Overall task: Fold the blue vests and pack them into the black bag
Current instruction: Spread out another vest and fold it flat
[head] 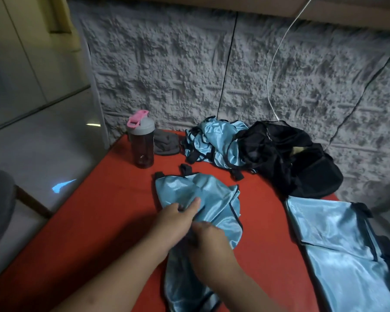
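Observation:
A shiny blue vest (214,199) with black trim lies crumpled in the middle of the red table (113,212). My left hand (176,224) pinches its cloth near the middle, thumb on top. My right hand (209,242) grips the same vest just beside the left hand. A pile of more blue vests (212,140) sits at the back, touching the open black bag (297,158). Folded blue vests (338,248) lie flat at the right edge.
A dark bottle with a grey and pink lid (142,145) stands at the back left of the table, a grey cloth (166,143) behind it. A textured grey wall (212,64) backs the table. A white cable (277,64) hangs down to the bag.

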{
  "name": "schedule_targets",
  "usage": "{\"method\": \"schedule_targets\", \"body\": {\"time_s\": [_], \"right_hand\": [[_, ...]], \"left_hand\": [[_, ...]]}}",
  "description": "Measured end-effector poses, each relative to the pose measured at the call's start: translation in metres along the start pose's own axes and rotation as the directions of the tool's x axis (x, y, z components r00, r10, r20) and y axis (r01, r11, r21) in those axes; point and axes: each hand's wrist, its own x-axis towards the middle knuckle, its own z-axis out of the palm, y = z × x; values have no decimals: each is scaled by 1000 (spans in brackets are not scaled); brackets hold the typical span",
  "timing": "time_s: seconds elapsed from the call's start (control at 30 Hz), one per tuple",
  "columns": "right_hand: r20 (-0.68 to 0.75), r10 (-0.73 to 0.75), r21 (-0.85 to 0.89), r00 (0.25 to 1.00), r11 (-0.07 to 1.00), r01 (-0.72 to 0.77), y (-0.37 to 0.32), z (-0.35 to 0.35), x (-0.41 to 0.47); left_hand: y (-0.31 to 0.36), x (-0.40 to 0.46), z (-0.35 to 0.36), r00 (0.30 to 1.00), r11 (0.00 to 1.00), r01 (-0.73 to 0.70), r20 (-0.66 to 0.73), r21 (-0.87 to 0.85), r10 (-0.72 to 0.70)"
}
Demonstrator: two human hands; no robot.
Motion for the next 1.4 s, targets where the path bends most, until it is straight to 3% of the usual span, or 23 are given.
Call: {"method": "schedule_targets", "body": {"time_s": [0.07, 0.13, 0.2, 0.27, 0.33, 0.47, 0.57, 0.67, 0.77, 0.9, 0.97, 1.03, 1.1, 1.17, 1.2, 1.27, 1.33, 1.4], "right_hand": [[154, -128, 42, 980, 991, 123, -11, 6, 1], [212, -116, 109, 970, 990, 95, -14, -1, 5], [89, -1, 109, 996, 994, -9, -4, -12, 12], [-78, 174, -7, 982, 985, -175, 16, -22, 22], [-131, 333, -165, 934, 921, -352, 32, -23, 26], [9, 492, -363, 870, 813, -456, 45, -12, 20], [-9, 429, -353, 903, 844, -404, 50, -4, 24], [-67, 429, -297, 901, 853, -429, 57, -12, 28], [-236, 421, -275, 876, 835, -476, 75, -39, 29], [-423, 433, -48, 796, 867, -497, 107, -70, 36], [-389, 449, 6, 804, 874, -486, 114, -73, 41], [-334, 473, 25, 815, 869, -494, 116, -71, 42], [-324, 549, -25, 771, 810, -586, 114, -70, 41], [-345, 558, -165, 755, 755, -634, 108, -67, 38], [-352, 522, -245, 777, 750, -614, 103, -64, 35], [-307, 399, -421, 864, 757, -499, 91, -53, 28], [-187, 358, -500, 915, 767, -402, 71, -39, 19], [-20, 443, -486, 896, 779, -396, 54, -21, 10]], "left_hand": [[2, 2, -11, 994, 992, 78, 84, -101, -70], [-2, 9, -27, 995, 993, 100, 18, -65, -99], [-9, 16, -49, 994, 994, 92, -64, 52, -89], [-20, 18, -73, 992, 957, 104, -97, 271, -80], [-33, 15, -94, 983, 890, 183, -75, 417, -167], [-56, 1, -113, 975, 610, 176, -52, 773, -215], [-57, -3, -103, 996, 659, 40, 26, 751, -90], [-56, 0, -81, 990, 626, -122, 143, 770, 17], [-50, 2, -71, 992, 601, -100, 128, 793, -3], [-38, -6, -57, 973, 648, -7, 154, 761, -169], [-32, -13, -50, 926, 676, 16, 245, 737, -289], [-29, -16, -49, 891, 695, -8, 321, 719, -322], [-30, -14, -49, 933, 758, -68, 311, 649, -182], [-30, -9, -49, 969, 665, -235, 220, 709, 108], [-31, -5, -47, 945, 594, -327, 235, 735, 229], [-36, 3, -39, 892, 529, -450, 331, 720, 308], [-43, 9, -33, 907, 537, -416, 376, 734, 189], [-47, 9, -32, 929, 500, -316, 371, 807, -12]]}}
